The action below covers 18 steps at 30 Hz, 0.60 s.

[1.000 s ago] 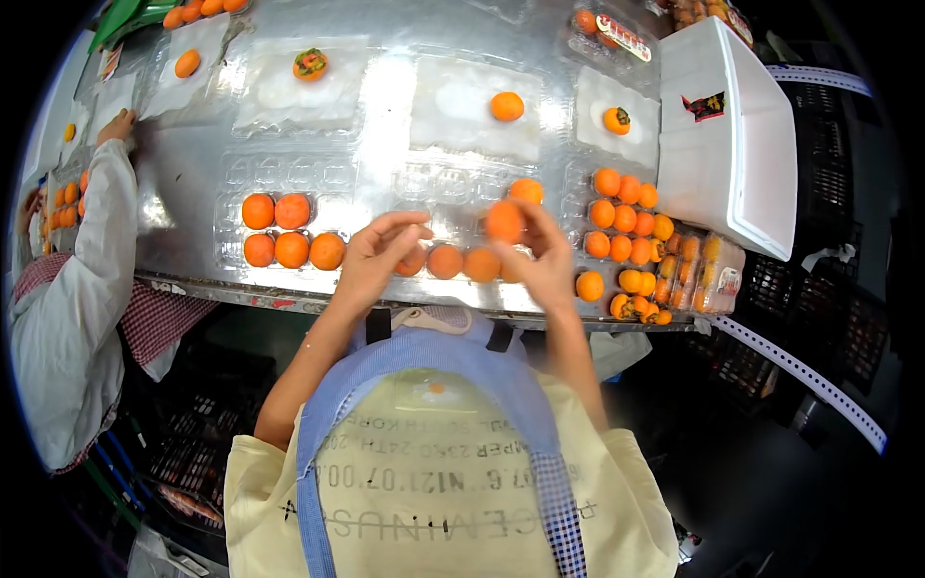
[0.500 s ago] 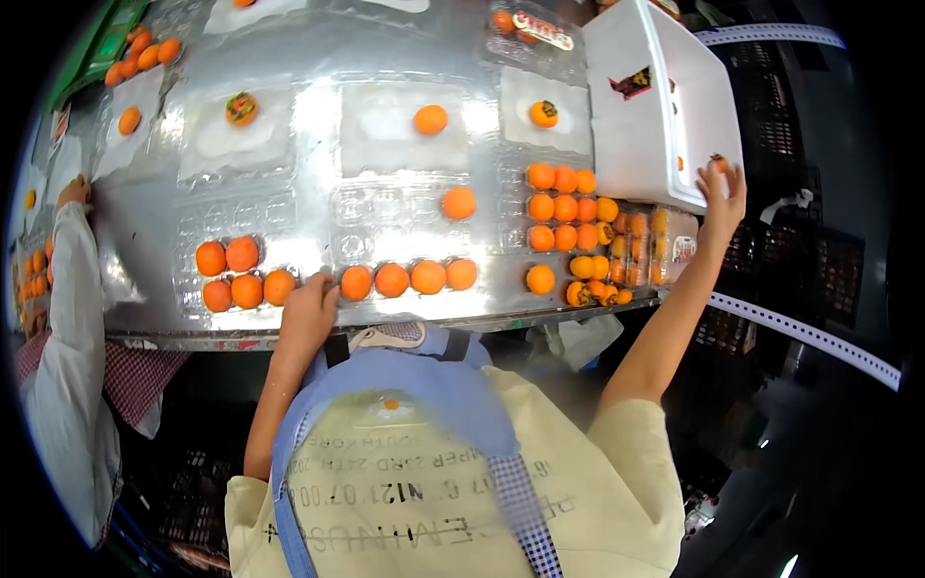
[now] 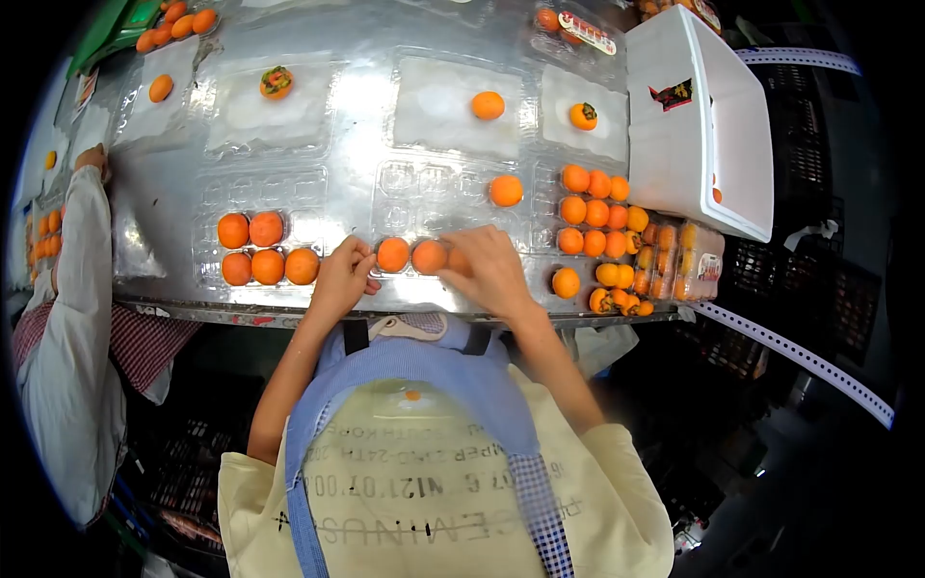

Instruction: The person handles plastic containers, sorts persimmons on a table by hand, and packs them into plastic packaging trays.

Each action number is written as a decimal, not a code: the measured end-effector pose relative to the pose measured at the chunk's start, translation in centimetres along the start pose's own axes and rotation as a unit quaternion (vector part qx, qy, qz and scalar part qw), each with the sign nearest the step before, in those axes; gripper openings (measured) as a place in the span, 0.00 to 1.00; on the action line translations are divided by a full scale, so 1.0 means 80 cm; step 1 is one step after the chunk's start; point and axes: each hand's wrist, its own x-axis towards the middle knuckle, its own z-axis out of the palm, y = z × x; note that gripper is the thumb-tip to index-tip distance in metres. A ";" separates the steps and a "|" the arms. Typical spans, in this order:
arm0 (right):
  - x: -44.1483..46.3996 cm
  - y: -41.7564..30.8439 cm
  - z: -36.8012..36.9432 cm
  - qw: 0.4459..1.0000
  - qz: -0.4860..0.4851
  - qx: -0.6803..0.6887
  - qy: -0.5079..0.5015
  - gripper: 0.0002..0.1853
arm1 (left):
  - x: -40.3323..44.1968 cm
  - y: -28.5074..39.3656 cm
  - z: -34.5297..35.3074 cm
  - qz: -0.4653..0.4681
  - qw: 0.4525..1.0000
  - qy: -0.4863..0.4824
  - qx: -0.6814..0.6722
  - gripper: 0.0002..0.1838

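Observation:
My left hand [image 3: 342, 276] rests at the near edge of the table with half-curled fingers, between two clear plastic trays; anything inside the fingers is hidden. On its left side sits an orange persimmon [image 3: 302, 266], in a tray [image 3: 294, 183] holding several persimmons. To its right, another persimmon [image 3: 392, 254] lies in the front row of the middle tray [image 3: 424, 178]. My right hand [image 3: 493, 272] reaches over the right end of that row, its fingers blurred across a partly covered persimmon [image 3: 459, 261]. Whether they grip it does not show.
A white foam box [image 3: 665, 144] leans at the right. Below it stand packed persimmons [image 3: 597, 213] and filled clear packs [image 3: 708, 262]. Padded trays [image 3: 453, 106] lie farther back. At the left, a co-worker's sleeve [image 3: 72, 289] and hand [image 3: 93, 159] extend over the table.
My right hand has come from the white foam box, where it held a small object, over to the front row of persimmons. My left hand has stayed near its place; the camera view has shifted.

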 end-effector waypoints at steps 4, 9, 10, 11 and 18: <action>0.000 -0.014 0.027 0.998 0.010 -0.062 0.005 0.26 | -0.001 0.000 -0.001 -0.017 1.000 0.001 0.017 0.06; -0.001 -0.009 0.036 0.998 0.024 -0.054 -0.011 0.30 | -0.005 0.000 -0.006 0.020 0.994 0.009 0.103 0.09; -0.001 -0.008 0.035 0.998 0.028 -0.048 -0.015 0.29 | -0.007 0.000 -0.008 0.031 0.991 0.011 0.127 0.10; -0.001 -0.007 0.034 0.998 0.031 -0.042 -0.019 0.29 | -0.009 0.001 -0.009 0.043 0.987 0.014 0.152 0.11; 0.000 -0.023 0.010 0.996 0.018 0.040 0.072 0.26 | -0.042 0.054 -0.003 0.097 0.988 0.049 0.108 0.16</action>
